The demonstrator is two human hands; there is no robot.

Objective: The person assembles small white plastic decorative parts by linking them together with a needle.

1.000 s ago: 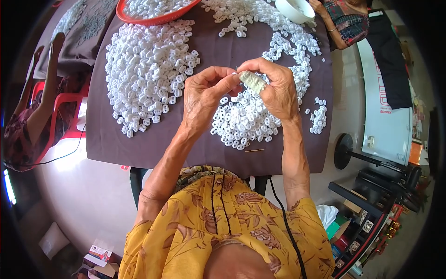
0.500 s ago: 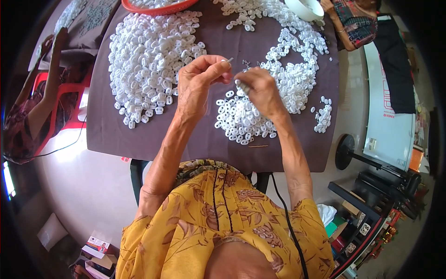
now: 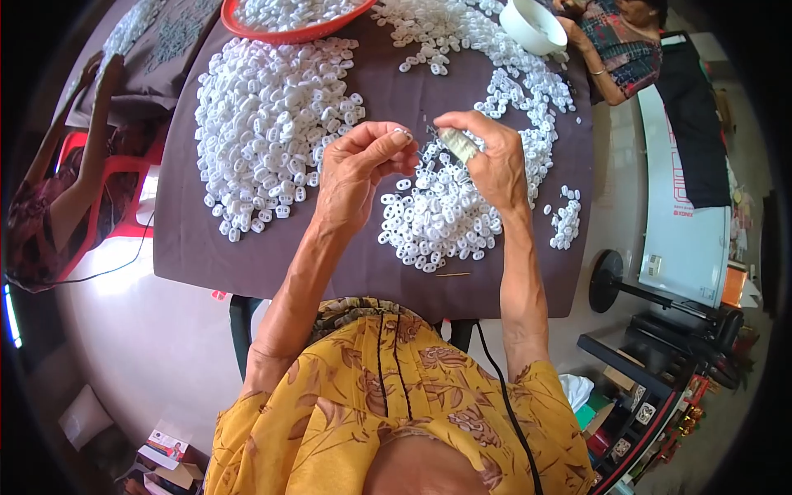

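Fingers of the left hand pinched one white piece above the tabletop's near-edge pile; the right hand gripped a small stack, seemingly mid-assembly, needing careful alignment.

Red tray cut off at top edge — left hand pinch contents too small.

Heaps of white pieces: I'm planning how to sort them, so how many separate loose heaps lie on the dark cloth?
3: a large heap at the left, a smaller heap under the hands, and a scattered band along the far right. More pieces fill the red tray, partly cut off.
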